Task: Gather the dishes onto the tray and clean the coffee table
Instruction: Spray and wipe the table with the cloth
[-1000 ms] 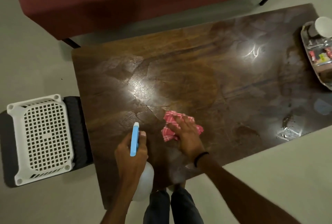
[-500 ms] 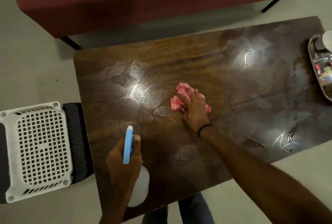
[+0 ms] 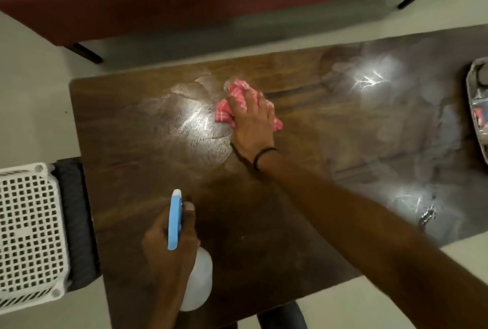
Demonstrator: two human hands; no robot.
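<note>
Pressing red-checked cloth (image 3: 239, 88) under flat right hand (image 3: 252, 122), twelve o'clock on smeared dark wooden table (image 3: 126, 143) — gripping blue-topped white spray bottle (image 3: 200, 276) in left hand (image 3: 169, 254).

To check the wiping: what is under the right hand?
A crumpled red checked cloth lies under the right hand on the coffee table. Its middle and the wood beneath are covered.
</note>
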